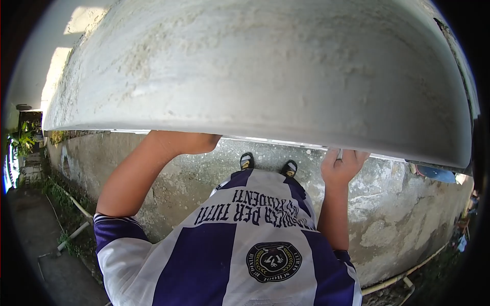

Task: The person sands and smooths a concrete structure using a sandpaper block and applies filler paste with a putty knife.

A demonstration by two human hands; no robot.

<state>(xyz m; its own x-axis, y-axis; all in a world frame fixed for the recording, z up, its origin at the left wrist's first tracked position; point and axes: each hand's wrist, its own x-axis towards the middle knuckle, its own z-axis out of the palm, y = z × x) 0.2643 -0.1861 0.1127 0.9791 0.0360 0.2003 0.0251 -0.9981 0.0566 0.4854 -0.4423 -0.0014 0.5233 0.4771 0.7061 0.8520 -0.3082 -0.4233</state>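
A broad grey-white slab-like surface [245, 71], rough and pitted like plaster or concrete, fills the upper half of the head view. Its lower edge crosses in front of both hands. My left hand [200, 143] is bent inward at the wrist just under that edge; its fingers are hidden, so whether it grips anything does not show. To the right, my right hand [341, 167] points up at the same edge with curled fingers, the tips out of sight. A small shiny grey bit shows between the thumb and the fingers, too small to name.
Below is a worn concrete floor [388, 219], where my sandalled feet [247, 161] stand. A pale strip runs just behind the slab's edge. Pipes [76, 235] and plants [25, 136] lie at the left; another pipe [406, 275] runs at lower right. A blue object [435, 174] shows under the slab's right end.
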